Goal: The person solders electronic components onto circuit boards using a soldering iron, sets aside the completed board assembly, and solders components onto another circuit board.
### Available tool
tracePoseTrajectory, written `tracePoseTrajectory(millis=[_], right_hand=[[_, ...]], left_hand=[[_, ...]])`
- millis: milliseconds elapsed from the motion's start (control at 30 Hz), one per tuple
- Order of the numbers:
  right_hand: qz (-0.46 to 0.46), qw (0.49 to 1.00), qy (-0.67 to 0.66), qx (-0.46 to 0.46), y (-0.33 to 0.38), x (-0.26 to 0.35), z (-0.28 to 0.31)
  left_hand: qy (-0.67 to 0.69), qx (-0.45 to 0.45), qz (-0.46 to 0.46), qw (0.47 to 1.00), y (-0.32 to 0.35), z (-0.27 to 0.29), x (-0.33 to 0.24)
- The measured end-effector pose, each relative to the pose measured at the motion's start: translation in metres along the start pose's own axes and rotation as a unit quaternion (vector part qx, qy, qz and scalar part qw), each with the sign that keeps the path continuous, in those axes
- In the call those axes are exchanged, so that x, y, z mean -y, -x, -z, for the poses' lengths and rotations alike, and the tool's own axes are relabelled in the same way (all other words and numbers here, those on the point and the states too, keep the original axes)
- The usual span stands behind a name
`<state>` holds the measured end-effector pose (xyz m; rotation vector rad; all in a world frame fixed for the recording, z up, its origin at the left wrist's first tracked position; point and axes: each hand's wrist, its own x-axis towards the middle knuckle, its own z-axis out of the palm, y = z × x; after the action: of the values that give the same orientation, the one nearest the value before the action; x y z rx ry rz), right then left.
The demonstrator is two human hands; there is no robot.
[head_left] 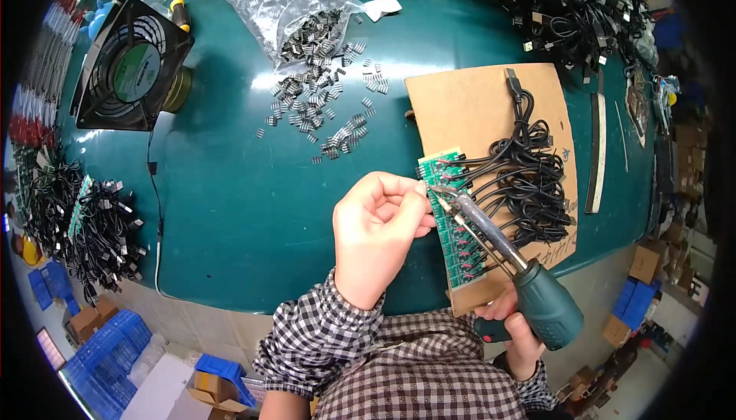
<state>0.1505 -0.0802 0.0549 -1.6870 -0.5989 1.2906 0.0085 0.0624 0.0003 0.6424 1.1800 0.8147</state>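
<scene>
While R hand [512,326] grips soldering iron [506,255], L hand [377,228] pinches solder at green board [454,217].

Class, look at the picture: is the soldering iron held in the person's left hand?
No, the soldering iron is gripped by the right hand, while the left hand rests at the green circuit board.

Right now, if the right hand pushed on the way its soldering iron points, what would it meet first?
Probably the green circuit board: the soldering iron in the right hand has its tip right at the board's upper edge, beside the left hand's fingertips. Depth is unclear.
</scene>
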Motion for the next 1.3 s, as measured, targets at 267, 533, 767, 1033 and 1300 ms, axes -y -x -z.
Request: tracePoseTrajectory(millis=[267, 533, 767, 1033, 1300], right_hand=[[0.005, 0.999, -0.006, -0.037, -0.001, 0.011, -0.01], [0.026, 1.0, -0.006, -0.008, -0.003, 0.001, -0.002], [0.018, 1.0, -0.016, 0.0, -0.003, 0.001, -0.001], [0.003, 1.0, -0.011, 0.004, -0.002, 0.001, -0.001], [-0.011, 1.0, -0.001, -0.012, 0.002, 0.001, -0.001]], left_hand=[[0.0, 0.002, -0.004, 1.0, 0.0, 0.0, 0.001], [-0.008, 0.001, -0.004, 1.0, 0.0, 0.0, 0.0], [-0.004, 0.002, -0.007, 1.0, -0.001, 0.0, 0.001], [-0.002, 0.002, -0.011, 1.0, 0.0, 0.0, 0.001], [-0.003, -0.003, -0.006, 1.0, -0.001, 0.0, 0.002]])
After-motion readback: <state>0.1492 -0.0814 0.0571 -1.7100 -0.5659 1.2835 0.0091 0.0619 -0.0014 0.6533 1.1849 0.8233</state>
